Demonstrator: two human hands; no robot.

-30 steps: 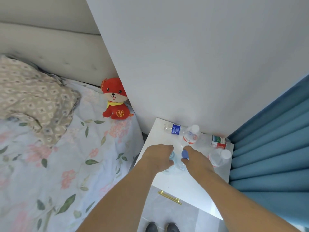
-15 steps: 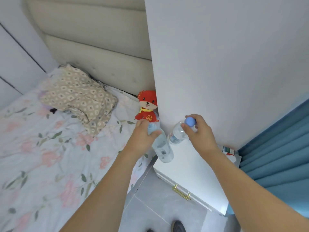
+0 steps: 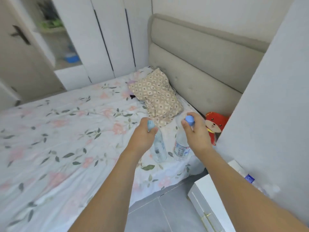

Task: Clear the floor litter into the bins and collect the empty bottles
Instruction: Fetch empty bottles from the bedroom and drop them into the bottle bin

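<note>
In the head view, your left hand (image 3: 143,137) gripped one clear plastic bottle (image 3: 158,148) by its neck, fingers curled round the pale blue cap, with the body hanging down over the bed (image 3: 50,148). Your right hand (image 3: 196,134) pinched a second bottle (image 3: 181,146) the same way, by its brighter blue cap, so that it hung just beside the first, the two bottles near each other but apart. Both looked empty, as far as see-through plastic lets one judge. They were held above the floral sheet near the bed's edge, short of the patterned pillow (image 3: 157,96) and well to the left of the red plush toy (image 3: 214,126) tucked against the headboard (image 3: 200,64).

As for progress, you had two bottles in hand, which I take as the collecting part under way. At least one more bottle (image 3: 249,179) with a blue label lay on the white nightstand (image 3: 209,191) at the lower right, partly hidden by the wall and your arm, so that was yet to be gathered; whether others lay beside it I cannot tell. The strip of grey floor (image 3: 158,215) in view showed no litter, but only a small patch was visible, and no bin appeared anywhere, so how much of the litter clearing was done cannot be judged from here.
</note>
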